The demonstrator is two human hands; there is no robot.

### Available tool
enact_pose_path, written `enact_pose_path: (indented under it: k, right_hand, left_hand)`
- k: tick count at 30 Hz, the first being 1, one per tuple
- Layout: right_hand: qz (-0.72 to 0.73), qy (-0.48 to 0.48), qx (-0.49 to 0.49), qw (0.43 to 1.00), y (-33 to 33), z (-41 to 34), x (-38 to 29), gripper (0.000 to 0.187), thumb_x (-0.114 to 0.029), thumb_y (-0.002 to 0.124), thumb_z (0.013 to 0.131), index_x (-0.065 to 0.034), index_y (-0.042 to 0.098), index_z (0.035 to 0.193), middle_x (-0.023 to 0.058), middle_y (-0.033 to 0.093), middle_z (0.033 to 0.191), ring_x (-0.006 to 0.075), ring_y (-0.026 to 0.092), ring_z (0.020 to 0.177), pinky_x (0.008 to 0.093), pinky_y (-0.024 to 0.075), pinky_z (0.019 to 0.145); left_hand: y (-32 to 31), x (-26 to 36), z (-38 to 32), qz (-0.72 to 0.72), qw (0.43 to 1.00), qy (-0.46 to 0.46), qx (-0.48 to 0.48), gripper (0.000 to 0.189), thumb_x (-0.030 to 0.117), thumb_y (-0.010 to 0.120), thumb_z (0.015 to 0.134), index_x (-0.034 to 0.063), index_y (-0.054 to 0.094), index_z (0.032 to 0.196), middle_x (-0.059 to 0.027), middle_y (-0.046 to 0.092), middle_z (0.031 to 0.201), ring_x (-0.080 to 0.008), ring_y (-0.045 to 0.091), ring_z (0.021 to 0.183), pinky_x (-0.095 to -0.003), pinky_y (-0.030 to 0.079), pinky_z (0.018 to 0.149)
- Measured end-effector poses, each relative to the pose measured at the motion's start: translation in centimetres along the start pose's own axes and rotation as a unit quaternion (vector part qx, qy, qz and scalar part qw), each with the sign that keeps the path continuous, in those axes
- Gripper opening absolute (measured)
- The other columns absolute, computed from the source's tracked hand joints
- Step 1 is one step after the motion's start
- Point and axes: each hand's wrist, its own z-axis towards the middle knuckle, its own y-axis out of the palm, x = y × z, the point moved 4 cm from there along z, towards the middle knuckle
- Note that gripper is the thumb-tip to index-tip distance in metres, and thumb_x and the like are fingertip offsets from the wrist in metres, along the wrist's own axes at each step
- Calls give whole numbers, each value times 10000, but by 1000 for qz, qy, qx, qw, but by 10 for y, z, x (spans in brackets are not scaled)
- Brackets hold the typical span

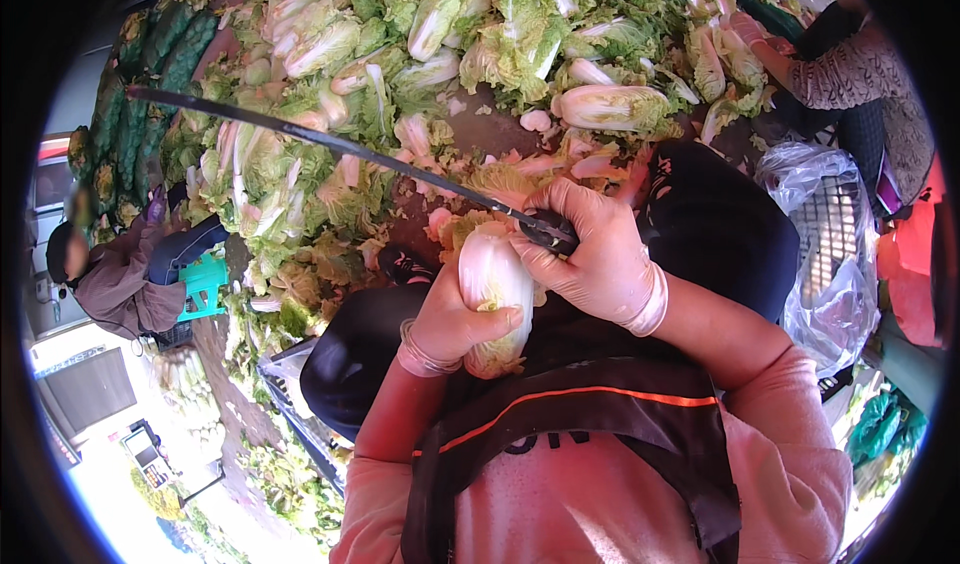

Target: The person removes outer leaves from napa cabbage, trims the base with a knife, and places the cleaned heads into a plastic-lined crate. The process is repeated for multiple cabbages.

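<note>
In my gloved left hand [454, 324] is a trimmed napa cabbage [496, 294], pale and held upright over my lap with its root end away from me. My gloved right hand [600, 252] grips the black handle of a long knife [337, 144]. The dark blade stretches out to the left, past the cabbage's root end and over the pile. My right thumb rests against the upper right side of the cabbage. Loose outer leaves [517, 181] lie just beyond my hands, between my knees.
A heap of napa cabbages [442, 16] spreads ahead. To the right stands a plastic-lined crate [825, 256]; another crate [289, 384] is at my left. One person [127, 282] sits on a green stool [202, 286]; another person's arm [832, 68] reaches into the heap. Filled green mesh sacks [165, 61] lie far left.
</note>
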Motion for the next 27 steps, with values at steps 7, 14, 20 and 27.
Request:
enact_pose_path:
  k: [7,14,20,27]
  right_hand:
    - [-162,11,19,987,-11,24,19,285,-161,783,720,-22,621,909,126,631,731,243,620,620,325,501,594]
    - [-230,-127,-35,964,-20,-13,2,268,-170,740,640,-95,605,860,93,590,718,287,598,631,393,472,562]
    - [-204,-245,-112,941,-10,-37,-30,332,-254,677,576,-127,551,855,32,554,760,235,575,665,371,450,565]
    - [-218,-272,-108,931,-13,-34,-32,328,-250,672,577,-119,555,854,44,554,764,240,573,676,371,461,591]
  left_hand:
    - [6,5,-12,-94,989,1,-110,777,121,782,626,-18,429,1304,-119,612,1085,-210,626,964,-328,492,840]
    - [-19,48,-22,-179,951,86,-235,636,112,794,598,-31,546,1165,-168,614,1115,-237,642,944,-354,498,851]
    - [-27,50,-25,-166,941,94,-280,613,114,796,595,-32,560,1143,-174,618,1107,-241,644,940,-357,499,852]
    - [-27,34,-24,-94,946,78,-301,588,116,798,593,-34,576,1116,-180,623,1097,-244,646,934,-360,501,853]
